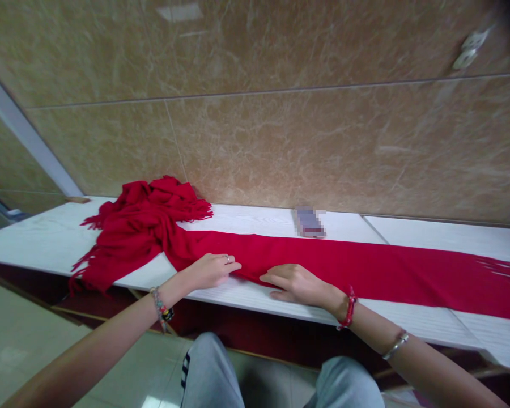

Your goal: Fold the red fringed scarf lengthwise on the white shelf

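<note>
A long red scarf with fringed ends lies along the white tabletop, flat from the middle to the right. Its left part is bunched in a loose crumpled heap, with fringe hanging over the front edge. My left hand is closed, its fingertips pinching the scarf's near edge just right of the heap. To the right of it, my right hand rests on the same near edge, fingers stretched out over the cloth and thumb apart near the tabletop.
A phone, partly blurred out, lies behind the scarf near the wall. The white tabletop meets a brown marble-patterned wall. A wall socket sits at upper right. My knees are below the front edge.
</note>
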`<state>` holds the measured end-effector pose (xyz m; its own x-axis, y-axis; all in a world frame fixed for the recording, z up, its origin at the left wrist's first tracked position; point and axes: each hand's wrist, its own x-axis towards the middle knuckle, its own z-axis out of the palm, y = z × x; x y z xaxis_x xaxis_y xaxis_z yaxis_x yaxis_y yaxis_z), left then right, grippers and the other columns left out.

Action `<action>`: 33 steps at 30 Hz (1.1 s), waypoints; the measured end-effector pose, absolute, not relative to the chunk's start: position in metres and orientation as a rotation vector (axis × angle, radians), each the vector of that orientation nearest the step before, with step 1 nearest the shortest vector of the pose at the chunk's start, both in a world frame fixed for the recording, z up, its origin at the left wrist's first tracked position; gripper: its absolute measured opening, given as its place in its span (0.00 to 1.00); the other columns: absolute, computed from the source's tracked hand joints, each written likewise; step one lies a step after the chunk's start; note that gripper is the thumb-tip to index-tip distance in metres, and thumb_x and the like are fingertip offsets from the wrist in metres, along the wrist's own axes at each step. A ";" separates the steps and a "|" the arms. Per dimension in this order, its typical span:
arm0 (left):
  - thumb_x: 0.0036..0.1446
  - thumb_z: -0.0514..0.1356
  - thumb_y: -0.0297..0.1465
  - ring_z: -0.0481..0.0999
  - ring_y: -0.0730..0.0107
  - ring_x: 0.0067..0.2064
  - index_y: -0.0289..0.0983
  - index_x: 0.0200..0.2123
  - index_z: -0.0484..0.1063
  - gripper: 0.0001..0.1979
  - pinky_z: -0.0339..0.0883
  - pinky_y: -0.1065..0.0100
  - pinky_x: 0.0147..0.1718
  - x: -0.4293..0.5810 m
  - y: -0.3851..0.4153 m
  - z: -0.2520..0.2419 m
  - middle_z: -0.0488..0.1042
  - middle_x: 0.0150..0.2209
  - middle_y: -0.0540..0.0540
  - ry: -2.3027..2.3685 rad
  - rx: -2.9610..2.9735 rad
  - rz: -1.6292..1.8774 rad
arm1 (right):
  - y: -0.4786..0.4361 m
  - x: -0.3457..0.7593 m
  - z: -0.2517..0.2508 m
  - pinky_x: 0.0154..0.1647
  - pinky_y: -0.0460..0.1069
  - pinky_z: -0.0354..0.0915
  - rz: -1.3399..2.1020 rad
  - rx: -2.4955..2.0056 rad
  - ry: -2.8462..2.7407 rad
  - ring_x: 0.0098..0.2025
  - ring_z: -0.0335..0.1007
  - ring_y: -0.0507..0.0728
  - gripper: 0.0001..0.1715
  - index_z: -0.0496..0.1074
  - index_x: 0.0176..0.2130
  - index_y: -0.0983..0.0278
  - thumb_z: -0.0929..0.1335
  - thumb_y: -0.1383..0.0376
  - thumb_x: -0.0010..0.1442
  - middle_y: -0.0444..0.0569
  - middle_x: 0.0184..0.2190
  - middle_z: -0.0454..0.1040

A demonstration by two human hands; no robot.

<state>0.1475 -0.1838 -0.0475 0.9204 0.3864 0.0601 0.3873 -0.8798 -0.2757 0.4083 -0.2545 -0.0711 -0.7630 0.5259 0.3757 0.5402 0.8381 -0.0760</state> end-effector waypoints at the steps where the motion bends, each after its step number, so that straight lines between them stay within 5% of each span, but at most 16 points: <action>1: 0.53 0.55 0.24 0.70 0.67 0.40 0.38 0.44 0.65 0.13 0.63 0.71 0.34 0.149 -0.185 -0.049 0.70 0.39 0.46 -0.598 -2.792 -0.025 | -0.254 0.407 -0.071 0.43 0.50 0.64 -0.060 -0.822 -2.604 0.44 0.68 0.56 0.19 0.63 0.50 0.66 0.61 0.62 0.60 0.55 0.42 0.72; 9: 0.58 0.49 0.23 0.68 0.71 0.34 0.37 0.35 0.68 0.09 0.61 0.73 0.32 0.154 -0.193 -0.053 0.68 0.31 0.49 -0.677 -2.794 -0.141 | -0.250 0.405 -0.079 0.36 0.48 0.61 -0.226 -0.926 -2.538 0.34 0.67 0.54 0.11 0.69 0.39 0.66 0.60 0.70 0.58 0.51 0.31 0.72; 15: 0.57 0.50 0.22 0.66 0.68 0.37 0.37 0.34 0.68 0.09 0.61 0.70 0.34 0.155 -0.196 -0.055 0.66 0.31 0.48 -0.633 -2.751 -0.120 | -0.249 0.410 -0.079 0.32 0.47 0.57 -0.300 -0.891 -2.578 0.30 0.63 0.52 0.14 0.70 0.30 0.65 0.58 0.70 0.61 0.49 0.26 0.69; 26: 0.47 0.53 0.17 0.66 0.70 0.43 0.41 0.41 0.68 0.20 0.58 0.70 0.47 0.149 -0.189 -0.036 0.68 0.40 0.50 -0.548 -3.144 0.000 | -0.250 0.412 -0.073 0.51 0.51 0.58 0.221 -0.794 -2.565 0.48 0.62 0.54 0.12 0.70 0.38 0.64 0.61 0.72 0.57 0.51 0.42 0.70; 33: 0.57 0.49 0.23 0.66 0.71 0.47 0.38 0.41 0.68 0.12 0.57 0.71 0.49 0.182 -0.189 -0.034 0.69 0.45 0.47 -0.459 -3.229 -0.164 | -0.249 0.413 -0.074 0.56 0.52 0.55 0.392 -0.773 -2.542 0.52 0.61 0.54 0.16 0.71 0.43 0.63 0.61 0.73 0.57 0.51 0.46 0.70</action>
<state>0.1825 -0.1888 -0.0341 0.9557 0.2829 0.0815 0.2705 -0.9531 0.1360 0.4130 -0.2493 -0.0737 -0.7405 0.5813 0.3373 0.4527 0.8024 -0.3889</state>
